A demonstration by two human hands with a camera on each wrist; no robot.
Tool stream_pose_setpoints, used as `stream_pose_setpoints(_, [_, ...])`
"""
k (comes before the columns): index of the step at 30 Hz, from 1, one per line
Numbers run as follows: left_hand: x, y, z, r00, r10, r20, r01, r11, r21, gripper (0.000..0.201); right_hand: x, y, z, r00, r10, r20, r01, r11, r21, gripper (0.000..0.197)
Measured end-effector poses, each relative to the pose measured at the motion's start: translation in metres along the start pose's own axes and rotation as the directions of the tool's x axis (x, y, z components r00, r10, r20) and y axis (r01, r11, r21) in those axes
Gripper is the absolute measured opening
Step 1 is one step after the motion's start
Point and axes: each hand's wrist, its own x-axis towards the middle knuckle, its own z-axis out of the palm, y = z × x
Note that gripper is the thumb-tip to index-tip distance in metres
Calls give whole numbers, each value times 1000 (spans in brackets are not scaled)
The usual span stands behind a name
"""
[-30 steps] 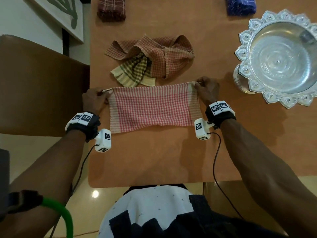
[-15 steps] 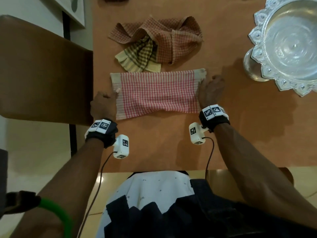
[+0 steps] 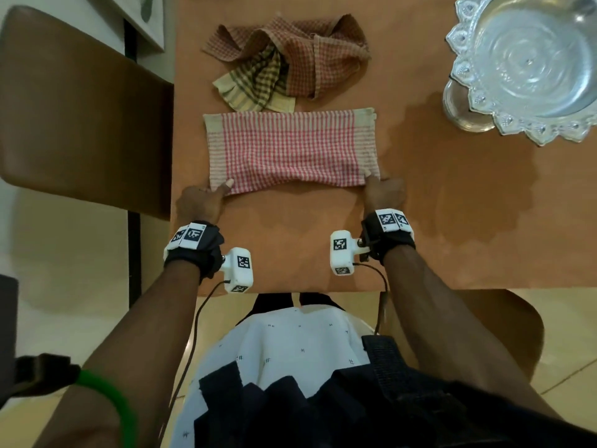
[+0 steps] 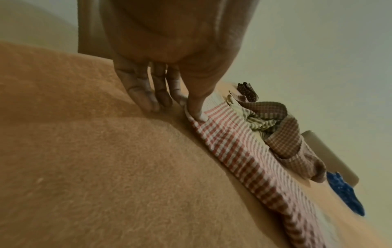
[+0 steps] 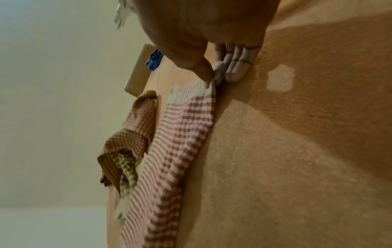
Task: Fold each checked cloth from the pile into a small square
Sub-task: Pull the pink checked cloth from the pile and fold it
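A red-and-white checked cloth (image 3: 290,150) lies flat on the brown table (image 3: 452,227) as a wide rectangle, folded double. My left hand (image 3: 223,189) is at its near left corner, with the thumb (image 4: 196,114) on top of the fabric and the fingers beside the edge. My right hand (image 3: 371,182) pinches the near right corner between thumb (image 5: 206,78) and fingers. Just beyond the cloth sits the pile (image 3: 290,56), a crumpled brown-red checked cloth over a yellow-green checked one. In the wrist views the red cloth (image 4: 244,151) (image 5: 180,142) runs away from each hand.
A large ornate silver bowl (image 3: 529,59) stands at the table's far right. A folded blue cloth (image 4: 343,194) lies beyond the pile. A brown chair (image 3: 80,118) stands to the left of the table. The table's near edge is just behind my wrists.
A second ago both hands held the cloth up by its top corners. It now lies flat, and both hands have moved back along its sides to the near corners.
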Motion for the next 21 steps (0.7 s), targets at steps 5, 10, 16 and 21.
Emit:
stream_pose_setpoints(5, [2, 1, 3, 996, -92, 3, 87, 936, -341, 42, 6, -3, -9, 990, 133, -41, -127, 984, 128, 23])
stream_pose_setpoints(10, [9, -11, -7, 997, -79, -26, 63, 922, -383, 42, 17, 9, -7, 987, 91, -130, -51, 956, 288, 19])
stream_pose_setpoints(16, [2, -33, -11, 996, -88, 7, 86, 942, -325, 38, 22, 36, -6, 990, -65, -124, 94, 965, 245, 13])
stream_pose_setpoints(21, [-1, -34, -12, 998, -35, -45, 28, 988, -154, 55, 27, 31, 0, 972, -200, -122, 202, 979, 3, 14])
